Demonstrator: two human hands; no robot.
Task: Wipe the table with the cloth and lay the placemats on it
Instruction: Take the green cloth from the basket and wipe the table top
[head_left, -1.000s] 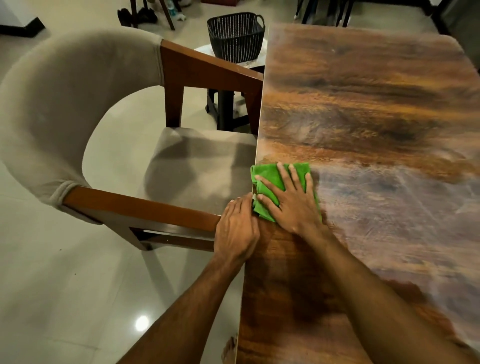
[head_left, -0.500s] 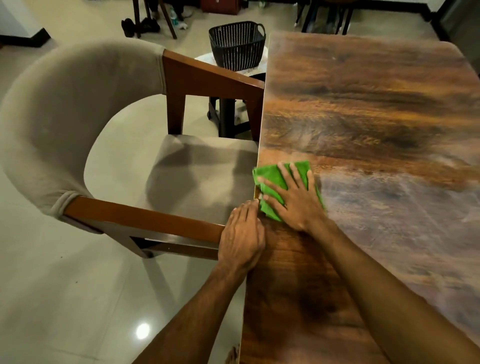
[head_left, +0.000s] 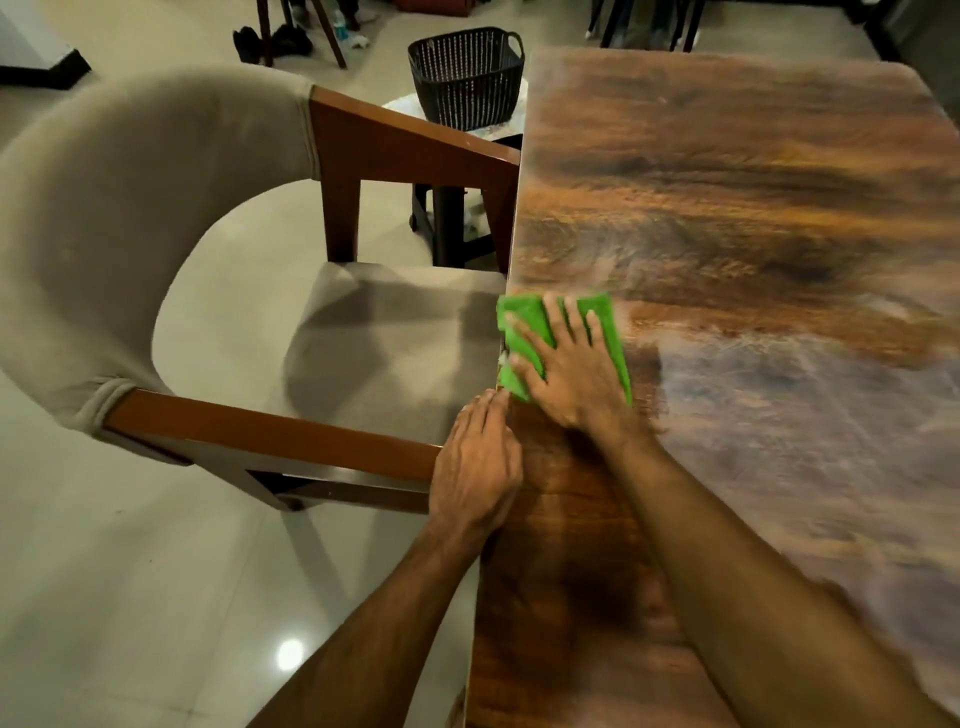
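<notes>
Head view: right grip released, fingers splayed flat, pressing the green cloth onto the left edge of the worktop, cloth lapping just over it. Left grip sits loosely cupped against that edge, holding nothing visible. Danger: one sweep too far sends cloth or wiped-off bits onto the chair seat. No placemats in sight.

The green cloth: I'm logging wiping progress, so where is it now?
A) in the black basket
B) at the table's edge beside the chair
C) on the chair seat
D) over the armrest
B: the right hand presses the green cloth flat at the edge of the table nearest the chair.
</notes>
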